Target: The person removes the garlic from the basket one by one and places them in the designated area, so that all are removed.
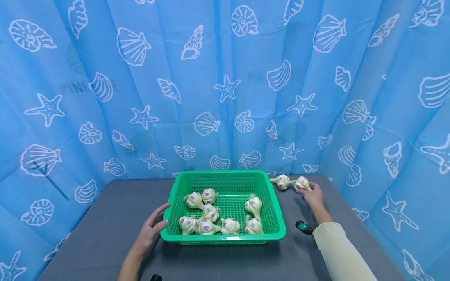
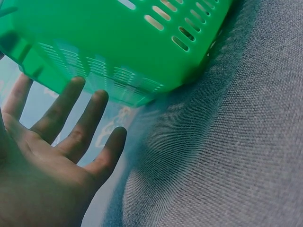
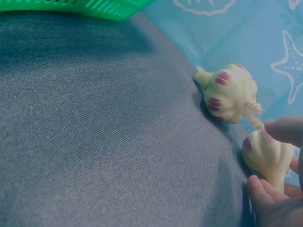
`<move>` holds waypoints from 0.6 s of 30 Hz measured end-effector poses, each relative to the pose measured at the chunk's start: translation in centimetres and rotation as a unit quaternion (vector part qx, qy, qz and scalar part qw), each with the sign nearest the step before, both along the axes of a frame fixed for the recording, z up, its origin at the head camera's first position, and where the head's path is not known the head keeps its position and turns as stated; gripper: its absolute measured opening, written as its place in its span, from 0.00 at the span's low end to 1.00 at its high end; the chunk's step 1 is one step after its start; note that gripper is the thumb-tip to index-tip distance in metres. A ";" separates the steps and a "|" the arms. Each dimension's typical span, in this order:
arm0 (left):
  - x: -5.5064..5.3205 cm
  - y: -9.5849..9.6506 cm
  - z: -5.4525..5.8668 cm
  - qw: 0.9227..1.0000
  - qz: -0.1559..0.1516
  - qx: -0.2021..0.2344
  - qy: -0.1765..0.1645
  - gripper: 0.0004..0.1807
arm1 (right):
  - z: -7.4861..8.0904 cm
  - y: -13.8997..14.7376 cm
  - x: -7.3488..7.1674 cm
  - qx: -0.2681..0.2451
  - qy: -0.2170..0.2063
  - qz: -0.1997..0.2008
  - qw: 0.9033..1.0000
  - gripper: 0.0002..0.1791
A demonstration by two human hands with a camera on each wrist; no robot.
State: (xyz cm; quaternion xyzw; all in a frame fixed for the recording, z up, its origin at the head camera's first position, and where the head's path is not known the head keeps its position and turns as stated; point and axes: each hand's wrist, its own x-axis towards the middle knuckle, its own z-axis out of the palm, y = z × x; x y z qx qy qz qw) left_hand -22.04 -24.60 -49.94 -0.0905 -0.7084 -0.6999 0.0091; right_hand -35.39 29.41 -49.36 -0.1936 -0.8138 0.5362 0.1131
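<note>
A green plastic basket point(image 1: 225, 237) stands on the grey cloth and holds several white garlic bulbs with purple patches, among them one bulb point(image 1: 230, 226) near the front wall. At the basket's left rim is my left hand point(image 1: 149, 232), its fingers spread and fairly straight; the left wrist view shows them beside the slotted side wall point(image 2: 156, 56). Off to the right of the basket, my right hand point(image 1: 314, 197) grips a garlic bulb point(image 3: 267, 153) between thumb and fingers, low over the cloth. A second loose garlic bulb point(image 3: 230, 93) lies right beside it, roots facing the held one.
Grey cloth point(image 1: 105, 234) covers the table. A blue curtain point(image 1: 225, 97) with white shell and starfish prints hangs behind and along both sides, close to the table's back edge. A black wrist device point(image 1: 305, 227) sticks out at the right sleeve.
</note>
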 end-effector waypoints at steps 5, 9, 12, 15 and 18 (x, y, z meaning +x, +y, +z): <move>0.1 0.1 0.0 1.000 -0.001 -0.002 0.003 0.29 | 0.0 0.2 -0.1 -0.009 -0.016 0.014 1.000 0.42; 0.1 0.1 0.1 1.000 0.002 -0.003 0.003 0.29 | 0.0 0.2 0.0 -0.026 -0.021 0.021 0.999 0.42; 0.0 0.1 0.1 1.000 0.001 -0.003 0.002 0.29 | 0.0 0.1 0.0 -0.033 -0.021 0.017 0.999 0.42; 0.0 0.1 0.2 1.000 0.002 -0.003 -0.001 0.29 | 0.0 0.0 0.1 -0.038 -0.020 0.013 0.999 0.42; 0.0 0.1 0.2 1.000 0.007 -0.007 -0.006 0.29 | 0.0 -0.1 0.1 -0.038 -0.019 0.012 0.999 0.41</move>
